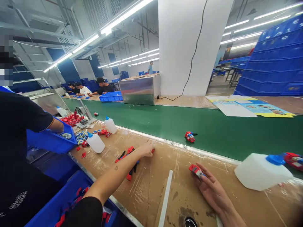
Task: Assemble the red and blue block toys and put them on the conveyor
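My left hand (146, 149) reaches far out over the cardboard-covered bench (151, 189), its fingers closed on a small red piece (153, 150) at the edge of a scatter of red and black toy parts (129, 160). On the bench, nearer to me, my right hand (211, 189) rests with its fingertips holding a red toy car (196, 171). The two hands are well apart.
A green conveyor belt (224, 126) runs behind the bench with another toy car (190, 136) on it. White blue-capped bottles (260, 171) (96, 142) (110, 125) stand around. A co-worker's arm (55, 126) reaches into a blue bin (52, 140) at left. A white strip (165, 198) lies near me.
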`<state>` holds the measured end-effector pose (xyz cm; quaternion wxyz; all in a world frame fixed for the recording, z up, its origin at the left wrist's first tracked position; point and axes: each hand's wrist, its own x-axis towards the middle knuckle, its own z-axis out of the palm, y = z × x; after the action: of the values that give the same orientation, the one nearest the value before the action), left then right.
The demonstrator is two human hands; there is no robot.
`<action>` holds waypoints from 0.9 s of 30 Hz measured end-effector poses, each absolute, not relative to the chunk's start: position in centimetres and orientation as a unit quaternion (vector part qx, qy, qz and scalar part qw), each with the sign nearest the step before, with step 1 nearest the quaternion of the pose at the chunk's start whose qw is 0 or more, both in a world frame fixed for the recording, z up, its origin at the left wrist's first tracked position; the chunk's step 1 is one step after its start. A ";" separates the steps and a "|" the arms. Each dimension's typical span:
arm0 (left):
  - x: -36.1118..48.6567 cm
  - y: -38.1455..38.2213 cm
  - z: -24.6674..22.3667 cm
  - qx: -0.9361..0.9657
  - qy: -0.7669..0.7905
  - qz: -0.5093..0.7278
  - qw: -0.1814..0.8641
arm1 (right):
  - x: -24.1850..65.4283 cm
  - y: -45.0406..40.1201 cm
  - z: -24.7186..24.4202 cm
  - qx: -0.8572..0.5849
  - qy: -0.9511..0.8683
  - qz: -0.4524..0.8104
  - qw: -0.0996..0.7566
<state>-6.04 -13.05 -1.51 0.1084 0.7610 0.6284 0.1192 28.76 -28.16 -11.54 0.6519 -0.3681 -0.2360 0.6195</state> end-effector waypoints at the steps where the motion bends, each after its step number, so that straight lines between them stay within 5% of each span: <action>1: -5.3 -13.6 -2.0 0.775 0.612 0.108 0.115 | 28.6 -28.6 -10.8 -0.358 -0.239 0.618 0.658; 9: 0.3 -14.8 -5.4 0.876 0.467 0.008 0.124 | 26.7 -34.2 -5.0 -0.277 -0.323 0.612 0.667; 21: 0.4 -15.4 -2.7 0.875 0.462 -0.095 0.107 | 28.9 -35.2 -7.1 -0.280 -0.301 0.619 0.669; 27: 2.6 -24.4 0.0 0.979 0.121 0.043 0.159 | 30.2 -33.7 -9.7 -0.345 -0.253 0.565 0.705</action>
<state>2.60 -24.40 0.05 0.1590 0.9789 0.1206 0.0428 30.19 -33.73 -9.75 0.7050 -0.3453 -0.2530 0.5654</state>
